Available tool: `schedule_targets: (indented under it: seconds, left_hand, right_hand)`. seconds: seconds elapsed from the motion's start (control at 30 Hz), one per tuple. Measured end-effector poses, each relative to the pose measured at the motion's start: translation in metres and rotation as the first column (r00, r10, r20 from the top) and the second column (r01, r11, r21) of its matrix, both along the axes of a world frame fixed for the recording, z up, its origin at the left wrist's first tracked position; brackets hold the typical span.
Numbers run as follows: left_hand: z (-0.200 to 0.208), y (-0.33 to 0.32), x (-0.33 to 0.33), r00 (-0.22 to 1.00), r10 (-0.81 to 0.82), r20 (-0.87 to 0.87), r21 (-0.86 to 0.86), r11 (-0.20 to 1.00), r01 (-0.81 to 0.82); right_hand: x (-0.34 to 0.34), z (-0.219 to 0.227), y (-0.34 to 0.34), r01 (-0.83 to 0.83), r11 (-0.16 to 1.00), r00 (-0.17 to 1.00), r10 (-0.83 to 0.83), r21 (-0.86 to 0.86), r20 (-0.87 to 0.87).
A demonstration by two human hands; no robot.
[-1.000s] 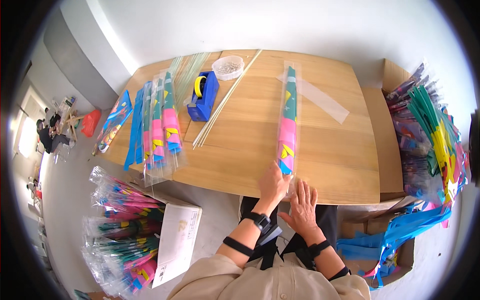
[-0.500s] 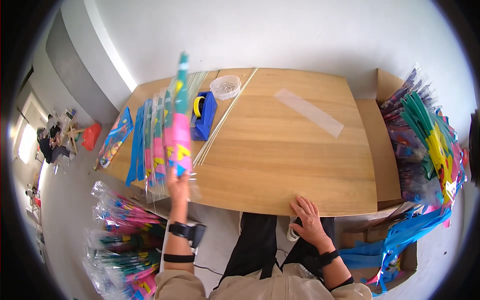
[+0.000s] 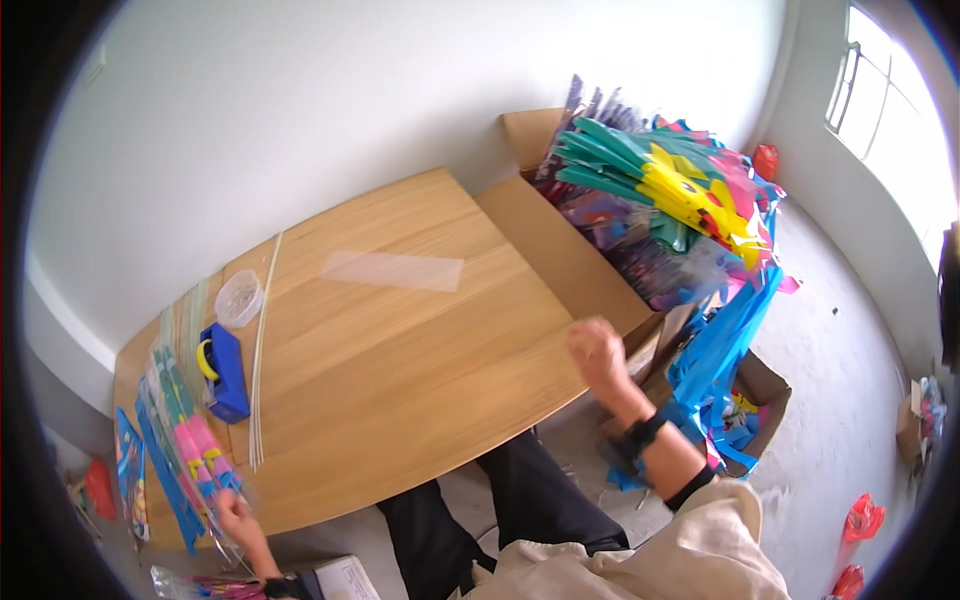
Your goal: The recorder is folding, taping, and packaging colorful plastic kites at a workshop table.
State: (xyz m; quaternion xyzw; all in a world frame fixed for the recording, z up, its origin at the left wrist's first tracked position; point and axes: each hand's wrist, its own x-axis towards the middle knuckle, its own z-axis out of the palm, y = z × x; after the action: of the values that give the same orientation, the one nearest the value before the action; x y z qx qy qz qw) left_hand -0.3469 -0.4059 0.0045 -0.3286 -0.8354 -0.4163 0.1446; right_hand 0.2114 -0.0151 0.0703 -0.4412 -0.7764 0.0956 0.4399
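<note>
My left hand (image 3: 236, 518) is at the lower left, its fingers closed on the near end of a folded kite (image 3: 208, 452) in a clear plastic sleeve. The kite is teal, pink and yellow, and lies with similar sleeved pieces along the table's left side. Beside them are blue strips (image 3: 165, 478). My right hand (image 3: 598, 355), blurred, is raised by the table's right edge with its fingers curled in and nothing visible in them. The wooden table (image 3: 400, 370) bears a blue tape dispenser (image 3: 228, 375) with a yellow roll right of the sleeved kites.
Thin pale sticks (image 3: 262, 350) and a clear tub (image 3: 240, 298) lie beyond the dispenser. A translucent strip (image 3: 392, 271) rests farther right. Right of the table stands a cardboard box (image 3: 565, 255) heaped with folded colourful kites (image 3: 660, 185); a smaller box (image 3: 772, 385) holds blue strips.
My view has swung right. My left hand has lowered the sleeved kite from above the table onto the others. My right hand has left the table's front edge and risen toward the boxes, closing.
</note>
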Motion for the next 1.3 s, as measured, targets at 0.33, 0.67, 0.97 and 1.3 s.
schedule_targets:
  seconds: [0.33, 0.67, 0.97, 1.3]
  left_hand:
    - [0.009, 0.01, 0.191, 0.916, -0.378, 0.134, -0.443, 0.804, 0.397]
    - [0.012, 0.052, 0.209, 0.88, -0.462, 0.114, -0.499, 0.739, 0.452]
    - [0.059, 0.113, 0.234, 0.808, -0.589, -0.015, -0.369, 0.754, 0.543]
    - [0.196, 0.196, 0.269, 0.552, -0.706, -0.443, -0.253, 0.689, 0.679]
  right_hand:
    - [0.155, 0.12, 0.166, 0.657, 0.675, 0.648, -0.733, 0.334, 0.207]
    - [0.208, 0.126, 0.203, 0.871, 0.491, 0.492, -0.87, 0.019, -0.038]
    - [0.098, 0.145, 0.056, 0.037, 0.754, 0.929, -0.267, 0.656, 0.255]
    - [0.025, 0.096, -0.055, -0.406, 0.789, 0.882, 0.206, 0.462, 0.424]
